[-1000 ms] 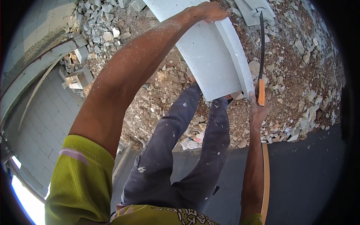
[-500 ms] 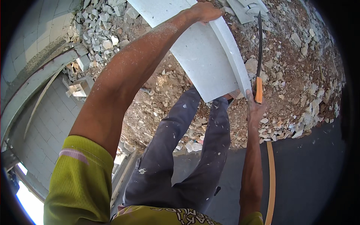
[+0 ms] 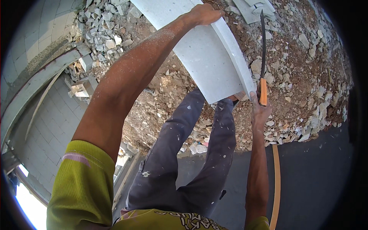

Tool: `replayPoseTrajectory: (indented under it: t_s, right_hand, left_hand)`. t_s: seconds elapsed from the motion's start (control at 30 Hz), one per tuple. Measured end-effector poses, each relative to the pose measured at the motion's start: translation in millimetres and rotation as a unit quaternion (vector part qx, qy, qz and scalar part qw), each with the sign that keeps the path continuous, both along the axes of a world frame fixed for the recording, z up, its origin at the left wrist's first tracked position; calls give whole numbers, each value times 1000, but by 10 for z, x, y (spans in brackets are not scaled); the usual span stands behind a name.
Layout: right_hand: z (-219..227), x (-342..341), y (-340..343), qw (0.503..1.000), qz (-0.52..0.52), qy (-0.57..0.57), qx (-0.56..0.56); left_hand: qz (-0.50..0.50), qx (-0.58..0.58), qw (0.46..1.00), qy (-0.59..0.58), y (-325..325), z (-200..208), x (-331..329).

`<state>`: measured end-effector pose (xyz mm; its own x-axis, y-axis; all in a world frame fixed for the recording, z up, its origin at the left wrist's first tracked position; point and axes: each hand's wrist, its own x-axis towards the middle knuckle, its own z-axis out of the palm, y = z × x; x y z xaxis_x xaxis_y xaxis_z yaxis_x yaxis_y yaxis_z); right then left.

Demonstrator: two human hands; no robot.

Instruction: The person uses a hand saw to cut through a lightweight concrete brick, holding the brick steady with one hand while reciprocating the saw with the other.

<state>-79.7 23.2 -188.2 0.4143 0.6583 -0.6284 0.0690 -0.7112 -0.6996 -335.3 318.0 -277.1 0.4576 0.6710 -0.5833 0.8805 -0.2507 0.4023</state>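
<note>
A broad pale-grey lightweight concrete block lies on the rubble in front of my legs. Along its right side runs a long narrow pale slab, its edge facing up. My left hand is closed over the far part of this slab, fingertips curled down its right side. At the near end, my right hand rests its thumb against the slab. That same hand holds a handsaw by its orange handle, the dark blade pointing away from me. Its other fingers are mostly hidden.
Broken block pieces are heaped at the far left, and flat offcuts lie at the far right. Stony soil surrounds the block. A wooden strip lies on dark flooring at near right; a grey beam stands left.
The slab and my left hand have shifted very slightly to the left. The saw has moved a little left along with my right hand; both grips are the same.
</note>
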Motion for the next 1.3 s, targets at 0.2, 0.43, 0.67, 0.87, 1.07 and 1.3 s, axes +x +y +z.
replayPoseTrajectory:
  t_s: [0.2, 0.43, 0.67, 0.87, 1.07, 1.3]
  right_hand:
    - [17, 4, 29, 1000, 2, 12, -19]
    - [42, 33, 32, 999, 22, -6, -41]
    - [-14, 33, -21, 1000, 2, 9, -18]
    - [-151, 118, -165, 1000, -5, -8, -1]
    - [41, -61, 63, 997, -19, 9, -69]
    - [19, -26, 25, 999, -38, 16, -11]
  left_hand:
    - [28, -6, 1000, 3, 26, 47, 24]
    - [39, -29, 999, -12, -9, 82, 21]
    - [130, -44, 990, -25, -96, 66, -46]
    - [212, -124, 969, -4, -162, 307, 91]
    - [236, -80, 969, -3, -112, 297, -120]
    - [309, -136, 941, -13, -154, 451, 52]
